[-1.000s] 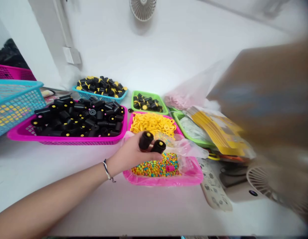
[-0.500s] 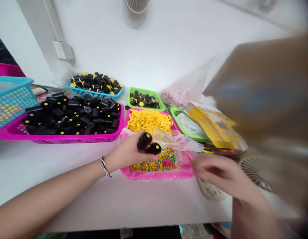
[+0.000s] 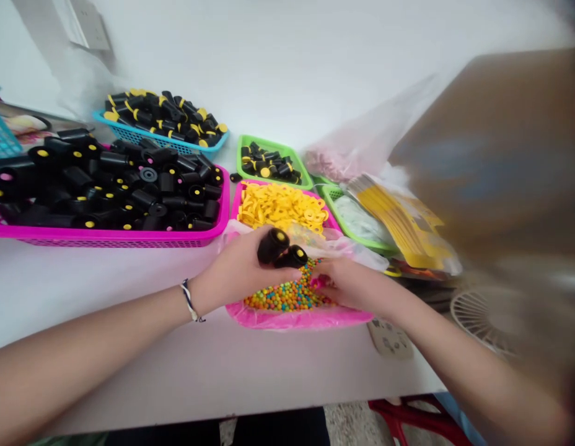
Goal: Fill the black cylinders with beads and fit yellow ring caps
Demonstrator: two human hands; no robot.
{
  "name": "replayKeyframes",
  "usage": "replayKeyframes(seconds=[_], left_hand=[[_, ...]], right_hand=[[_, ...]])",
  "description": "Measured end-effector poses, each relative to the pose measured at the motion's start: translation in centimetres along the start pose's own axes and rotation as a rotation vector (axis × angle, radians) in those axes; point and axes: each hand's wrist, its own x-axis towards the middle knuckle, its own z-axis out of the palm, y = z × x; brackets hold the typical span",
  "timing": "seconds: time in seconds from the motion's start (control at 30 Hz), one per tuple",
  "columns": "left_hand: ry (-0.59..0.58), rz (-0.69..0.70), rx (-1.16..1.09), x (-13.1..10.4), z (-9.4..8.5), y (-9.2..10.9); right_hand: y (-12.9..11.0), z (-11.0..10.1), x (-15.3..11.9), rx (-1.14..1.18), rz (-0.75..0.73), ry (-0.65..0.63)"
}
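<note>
My left hand (image 3: 238, 263) is closed around two black plastic cylinders (image 3: 272, 246), each with a yellow dot on its end. It hovers over a pink basket (image 3: 287, 319) lined with clear plastic, where small multicoloured beads (image 3: 282, 297) are heaped. Reaching in from the right, my right hand (image 3: 346, 282) has its fingertips down at the beads, closed on a small pink piece (image 3: 319, 282) that they mostly hide.
Left stands a large pink basket (image 3: 129, 238) of black cylinders. Behind are a blue basket (image 3: 166, 144), a green basket (image 3: 273, 142) and yellow rings (image 3: 278, 207). Yellow cards (image 3: 394, 217) lie right, near a cardboard box (image 3: 492, 155) and a fan (image 3: 482, 319).
My right hand has moved left from beside the bead basket into it and taken hold of the pink piece. My left hand still holds the two cylinders. The view has shifted slightly.
</note>
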Motion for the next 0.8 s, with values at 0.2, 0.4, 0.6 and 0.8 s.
replayKeyframes(seconds=[0.2, 0.4, 0.6, 0.8], left_hand=[[0.011, 0.032, 0.013, 0.1, 0.2, -0.4], [0.026, 0.076, 0.003, -0.1, 0.3, -0.6], [0.035, 0.082, 0.018, -0.1, 0.3, -0.5], [0.063, 0.072, 0.008, -0.2, 0.4, -0.5]], right_hand=[[0.4, 1.6, 1.7, -0.035, 0.043, 0.018], [-0.7, 2.7, 2.9, 0.15, -0.037, 0.032], [-1.6, 2.3, 3.0, 0.382, -0.093, 0.07], [-1.4, 2.2, 3.0, 0.612, -0.08, 0.01]])
